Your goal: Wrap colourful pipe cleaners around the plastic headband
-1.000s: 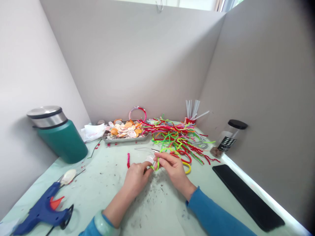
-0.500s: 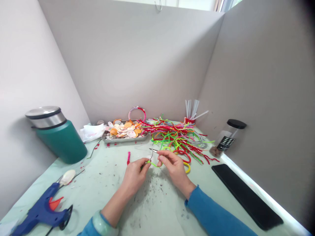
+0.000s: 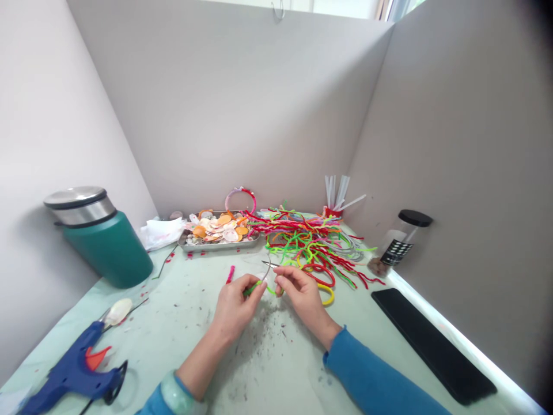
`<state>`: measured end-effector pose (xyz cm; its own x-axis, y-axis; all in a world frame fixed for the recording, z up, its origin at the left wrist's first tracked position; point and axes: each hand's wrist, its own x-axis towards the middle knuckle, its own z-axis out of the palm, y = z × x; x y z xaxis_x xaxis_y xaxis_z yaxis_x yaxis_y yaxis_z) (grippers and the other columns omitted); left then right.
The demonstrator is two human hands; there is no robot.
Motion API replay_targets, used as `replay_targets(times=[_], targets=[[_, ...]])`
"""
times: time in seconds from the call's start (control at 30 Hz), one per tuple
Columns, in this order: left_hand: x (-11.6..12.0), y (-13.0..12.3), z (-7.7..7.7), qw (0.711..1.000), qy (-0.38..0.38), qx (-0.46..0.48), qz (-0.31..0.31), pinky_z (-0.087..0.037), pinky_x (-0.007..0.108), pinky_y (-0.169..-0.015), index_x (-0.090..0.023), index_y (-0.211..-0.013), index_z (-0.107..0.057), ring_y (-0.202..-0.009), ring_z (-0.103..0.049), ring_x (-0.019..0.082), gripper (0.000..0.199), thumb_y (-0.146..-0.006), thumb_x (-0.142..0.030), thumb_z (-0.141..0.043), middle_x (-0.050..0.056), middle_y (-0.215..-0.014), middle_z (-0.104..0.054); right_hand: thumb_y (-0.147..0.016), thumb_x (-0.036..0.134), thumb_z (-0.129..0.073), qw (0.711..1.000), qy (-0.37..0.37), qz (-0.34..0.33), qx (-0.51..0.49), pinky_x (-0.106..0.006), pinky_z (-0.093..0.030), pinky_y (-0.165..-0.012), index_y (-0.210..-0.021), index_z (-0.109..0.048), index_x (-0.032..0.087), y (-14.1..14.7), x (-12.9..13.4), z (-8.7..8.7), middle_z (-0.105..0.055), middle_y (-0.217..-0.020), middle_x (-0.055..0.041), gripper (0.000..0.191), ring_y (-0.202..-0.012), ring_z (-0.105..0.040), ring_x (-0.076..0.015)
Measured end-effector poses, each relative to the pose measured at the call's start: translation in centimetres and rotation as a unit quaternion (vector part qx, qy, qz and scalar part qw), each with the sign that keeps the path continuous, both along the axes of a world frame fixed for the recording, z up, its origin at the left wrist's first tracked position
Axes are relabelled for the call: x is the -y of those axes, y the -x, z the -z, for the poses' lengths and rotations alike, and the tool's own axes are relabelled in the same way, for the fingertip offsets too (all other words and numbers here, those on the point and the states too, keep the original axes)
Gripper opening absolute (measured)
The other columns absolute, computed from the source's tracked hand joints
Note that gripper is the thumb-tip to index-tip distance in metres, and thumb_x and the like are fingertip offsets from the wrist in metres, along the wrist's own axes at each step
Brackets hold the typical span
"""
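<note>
My left hand [image 3: 237, 306] is closed in a pinch on a thin curved grey wire [image 3: 269, 271], partly wrapped in a green pipe cleaner [image 3: 253, 288]. A fuzzy pink end [image 3: 231, 274] sticks up behind this hand; whether it joins the wire is hidden. My right hand [image 3: 305, 297] pinches the loose bright green length just right of the left fingertips. Scissors with red and yellow handles [image 3: 327, 295] lie behind the right hand, their blade tips showing beyond its fingers.
A metal tray [image 3: 220, 248] of shells and a pile of coloured pipe cleaners [image 3: 309, 236] stand at the back. On the left are a green bottle [image 3: 108, 248] and a blue glue gun [image 3: 73, 369]. A clear jar [image 3: 397, 245] and a black slab [image 3: 432, 346] lie right.
The wire in my left hand has tilted slightly and the pink end has shifted right and up. My right hand has moved a little left, and the green length between the hands looks shorter.
</note>
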<state>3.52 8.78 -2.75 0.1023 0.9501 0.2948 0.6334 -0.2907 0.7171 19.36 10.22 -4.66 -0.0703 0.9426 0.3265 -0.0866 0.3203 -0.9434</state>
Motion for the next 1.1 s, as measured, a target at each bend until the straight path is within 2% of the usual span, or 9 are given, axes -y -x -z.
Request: replay_targets(times=[0.13,0.27,0.4,0.57,0.73,0.93,1.1], targets=[[0.0,0.0,0.3,1.0,-0.021,-0.009,-0.014,-0.032,0.021,-0.051,-0.016,-0.072,-0.061,-0.052,-0.045,0.009,0.027,-0.082,-0.037,-0.046,-0.003,-0.058,-0.055,-0.078,0.028,-0.058,1.0,0.013,-0.018,-0.01,-0.026,-0.049,-0.055,-0.093,-0.062,0.017,0.2,0.1,0.1,-0.06,-0.068,-0.0003,0.019,-0.06,-0.057,-0.0135],[-0.2,0.2,0.6,0.998,-0.049,-0.008,-0.04,-0.032,0.02,-0.051,-0.016,-0.071,-0.058,-0.052,-0.044,0.008,0.025,-0.082,-0.035,-0.047,-0.004,-0.058,-0.053,-0.079,0.029,-0.058,1.0,-0.001,0.007,0.01,-0.024,-0.049,-0.056,-0.093,-0.061,0.018,0.0,-0.2,0.7,-0.061,-0.081,-0.0025,0.018,-0.067,-0.058,-0.0138],[-0.1,0.3,0.5,0.995,-0.081,0.006,-0.051,-0.034,0.019,-0.052,-0.017,-0.071,-0.056,-0.053,-0.044,0.008,0.024,-0.083,-0.035,-0.046,-0.004,-0.06,-0.053,-0.079,0.029,-0.058,1.0,0.01,0.015,-0.003,-0.022,-0.044,-0.048,-0.086,-0.058,0.018,0.0,-0.6,1.2,-0.056,-0.072,0.0006,0.013,-0.055,-0.052,-0.0105],[0.4,0.1,0.2,0.991,-0.129,-0.011,-0.019,-0.036,0.02,-0.053,-0.017,-0.071,-0.056,-0.055,-0.046,0.009,0.022,-0.084,-0.031,-0.047,-0.002,-0.061,-0.054,-0.076,0.029,-0.059,0.998,0.053,-0.01,-0.034,-0.019,-0.04,-0.04,-0.086,-0.053,0.018,0.3,-0.6,0.8,-0.052,-0.062,0.0043,0.016,-0.046,-0.047,-0.0086],[0.7,-0.1,0.0,0.98,-0.189,-0.051,0.021,-0.038,0.022,-0.057,-0.017,-0.072,-0.057,-0.058,-0.049,0.01,0.017,-0.084,-0.025,-0.048,0.0,-0.064,-0.056,-0.076,0.028,-0.057,0.995,0.078,-0.037,-0.049,-0.019,-0.039,-0.039,-0.089,-0.049,0.018,0.4,-0.6,0.5,-0.059,-0.069,0.0026,0.018,-0.043,-0.047,-0.007],[0.9,-0.2,0.1,0.96,-0.244,-0.121,0.07,-0.037,0.025,-0.06,-0.017,-0.074,-0.057,-0.059,-0.047,0.012,0.017,-0.085,-0.023,-0.046,0.0,-0.06,-0.053,-0.077,0.029,-0.057,0.992,0.095,-0.08,-0.034,-0.018,-0.035,-0.039,-0.092,-0.051,0.018,0.2,-0.4,0.5,-0.053,-0.056,0.0071,0.02,-0.039,-0.045,-0.007],[0.9,-0.1,0.6,0.953,-0.247,-0.13,0.121,-0.037,0.026,-0.062,-0.017,-0.08,-0.058,-0.063,-0.049,0.013,0.015,-0.086,-0.024,-0.046,0.001,-0.065,-0.055,-0.075,0.035,-0.063,0.981,0.108,-0.147,-0.06,-0.018,-0.032,-0.039,-0.111,-0.047,0.02,0.0,-0.4,0.6,-0.056,-0.063,0.005,0.042,-0.04,-0.045,-0.0067]])
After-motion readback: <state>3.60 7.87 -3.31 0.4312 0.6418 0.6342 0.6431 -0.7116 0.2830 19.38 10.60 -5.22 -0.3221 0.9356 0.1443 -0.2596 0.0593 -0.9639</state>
